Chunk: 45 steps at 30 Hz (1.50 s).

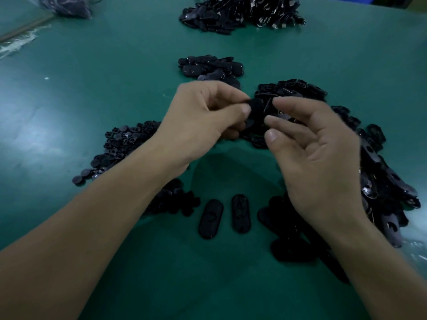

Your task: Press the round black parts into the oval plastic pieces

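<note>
Of the right hand [318,162] the grip cannot be told; a black piece [255,109] is pinched by the left hand [201,121] above the table [69,112]. Pressed askew, it could be jammed or dropped.

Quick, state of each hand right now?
Left hand: pinching a black piece.
Right hand: fingers curled beside that piece; grip cannot be told.

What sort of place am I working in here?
Probably a factory assembly bench: a green table carries loose heaps of round black parts and oval plastic pieces, with another pile farther back, and the left hand grips one black piece.
</note>
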Available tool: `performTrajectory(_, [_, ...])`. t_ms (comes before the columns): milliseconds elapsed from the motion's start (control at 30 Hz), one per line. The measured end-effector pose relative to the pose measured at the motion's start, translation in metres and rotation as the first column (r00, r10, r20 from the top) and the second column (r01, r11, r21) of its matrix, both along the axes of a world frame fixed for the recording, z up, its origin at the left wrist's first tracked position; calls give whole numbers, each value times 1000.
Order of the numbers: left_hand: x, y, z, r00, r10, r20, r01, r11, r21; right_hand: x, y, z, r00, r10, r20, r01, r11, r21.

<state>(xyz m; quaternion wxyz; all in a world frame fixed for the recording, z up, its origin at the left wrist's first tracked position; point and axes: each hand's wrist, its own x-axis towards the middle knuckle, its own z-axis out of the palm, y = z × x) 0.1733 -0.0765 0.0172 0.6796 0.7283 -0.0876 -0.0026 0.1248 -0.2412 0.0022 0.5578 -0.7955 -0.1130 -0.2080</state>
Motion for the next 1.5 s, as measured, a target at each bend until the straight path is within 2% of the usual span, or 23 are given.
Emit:
performTrajectory(33, [2, 2, 0, 998, 62, -8, -62, 996, -58, 0, 0, -1, 1000, -9, 13, 11, 988, -153])
performTrajectory(100, [6, 6, 1, 985, 173, -27, -175, 969, -172, -2, -1, -2, 999, 31, 13, -22, 888, -458])
performTrajectory(200, [9, 9, 1, 961, 269, -64, -276, 921, -275, -4, 4, 3, 985, 150, -86, -167, 708, -686])
performTrajectory(367, [12, 10, 1, 947, 318, -36, -320, 938, -134, -4, 23, 13, 931, 213, -295, -364, 527, -768])
performTrajectory(567, [6, 6, 5, 947, 319, 24, -314, 941, -127, -4, 33, 11, 922, 197, -334, -386, 387, -837])
performTrajectory(667, [6, 7, 4, 941, 336, 27, -330, 936, -125, -5, 31, 11, 922, 203, -328, -386, 441, -810])
performTrajectory(867, [6, 7, 2, 955, 298, 7, -294, 946, -139, -4, 20, 8, 955, 167, -245, -294, 644, -706])
performTrajectory(1033, [2, 4, 1, 967, 253, 15, -246, 951, -186, -3, 16, 4, 980, 87, -176, -192, 606, -772])
performTrajectory(1167, [0, 2, -1, 969, 246, -11, -246, 961, -130, -3, 11, 2, 989, 55, -138, -140, 658, -740])
performTrajectory(1300, [-1, 1, -2, 971, 234, 57, -235, 972, 14, -3, 4, 3, 993, -43, -113, -34, 798, -602])
performTrajectory(1500, [-4, -4, -5, 990, 140, 7, -140, 990, -27, -2, -2, 5, 996, -63, -66, 37, 941, -336])
